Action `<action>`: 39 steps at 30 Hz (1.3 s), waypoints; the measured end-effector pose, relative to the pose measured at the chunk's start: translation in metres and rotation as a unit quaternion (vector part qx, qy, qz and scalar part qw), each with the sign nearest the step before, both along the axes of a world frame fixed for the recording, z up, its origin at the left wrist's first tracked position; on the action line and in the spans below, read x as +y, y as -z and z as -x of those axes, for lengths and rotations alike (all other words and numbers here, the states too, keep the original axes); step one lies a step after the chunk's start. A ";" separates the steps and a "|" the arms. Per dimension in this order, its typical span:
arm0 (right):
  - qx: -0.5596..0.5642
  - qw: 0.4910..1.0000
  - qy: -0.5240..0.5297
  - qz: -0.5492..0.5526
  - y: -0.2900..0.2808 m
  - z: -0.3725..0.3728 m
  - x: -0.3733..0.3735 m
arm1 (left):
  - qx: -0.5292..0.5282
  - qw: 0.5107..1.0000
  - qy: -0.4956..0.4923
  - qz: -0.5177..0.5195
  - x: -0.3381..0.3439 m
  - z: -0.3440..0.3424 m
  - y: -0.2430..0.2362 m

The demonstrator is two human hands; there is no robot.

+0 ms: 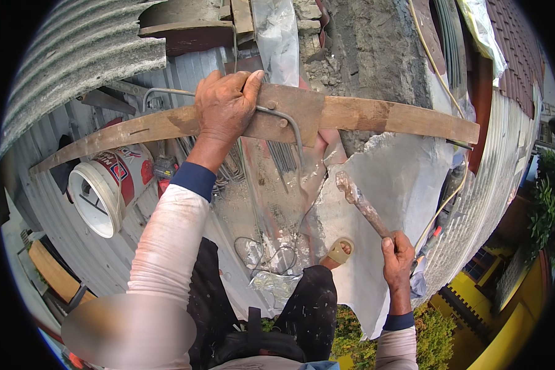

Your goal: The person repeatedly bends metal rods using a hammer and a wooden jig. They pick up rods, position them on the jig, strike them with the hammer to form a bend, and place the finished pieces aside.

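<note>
My left hand point(228, 102) is closed over a long wooden board point(382, 117) that stretches across the upper middle. A darker flat square piece point(290, 111) overlaps the board's middle, with round bolt-like heads on it. Beneath my fingers, a bent metal rod point(297, 142) runs along the board and hooks downward. Lower right, my right hand point(399, 253) is wrapped round the handle end of a worn, crusted hammer point(371, 214). The hammer's head points up and left, below the board and apart from it. Behind it is a grey sheet point(376, 179) with a ragged edge.
A white bucket point(92, 197) with a red label lies tipped on the corrugated metal roof point(129, 240), beside a power tool point(165, 168). Rough wet-looking cement point(373, 49) lies beyond the board. A yellowish cord point(441, 77) runs down the right. Wire loops point(265, 256) lie near my sandalled foot point(339, 251).
</note>
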State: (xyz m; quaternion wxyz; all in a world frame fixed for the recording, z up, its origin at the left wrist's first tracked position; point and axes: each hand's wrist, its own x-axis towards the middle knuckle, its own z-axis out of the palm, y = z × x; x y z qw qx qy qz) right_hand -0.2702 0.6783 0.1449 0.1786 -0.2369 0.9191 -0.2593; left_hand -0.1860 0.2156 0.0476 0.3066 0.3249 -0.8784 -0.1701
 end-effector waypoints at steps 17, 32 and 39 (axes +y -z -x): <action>0.263 0.864 -0.425 -0.052 -0.058 0.192 -0.210 | 0.028 1.000 -0.003 0.009 -0.004 -0.004 0.010; 0.332 0.888 -0.318 0.007 0.006 0.163 -0.147 | 0.023 1.000 -0.014 0.009 -0.004 -0.003 0.013; 0.349 0.887 -0.302 -0.018 0.007 0.128 -0.127 | 0.005 1.000 -0.008 0.007 -0.004 -0.003 0.009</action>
